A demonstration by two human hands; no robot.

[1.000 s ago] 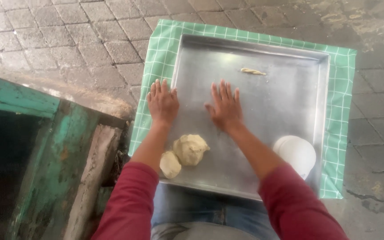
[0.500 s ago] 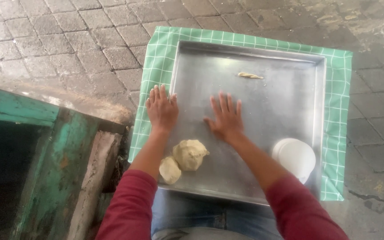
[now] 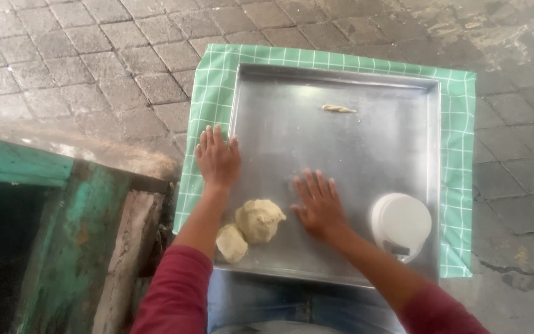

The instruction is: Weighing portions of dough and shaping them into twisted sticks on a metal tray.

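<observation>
Both hands lie flat, fingers spread, holding nothing. The left hand point(image 3: 217, 158) rests on the left rim of the steel tray point(image 3: 378, 148); the right hand point(image 3: 317, 204) presses the tray floor. 2 dough lumps sit between the forearms: the bigger point(image 3: 258, 219) just beside the right hand, the smaller point(image 3: 232, 242) touching it. A white scale point(image 3: 401, 224) stands at the tray's right, a dough strip point(image 3: 339, 109) far up. Checked cloth point(image 3: 458, 173) lies underneath.
</observation>
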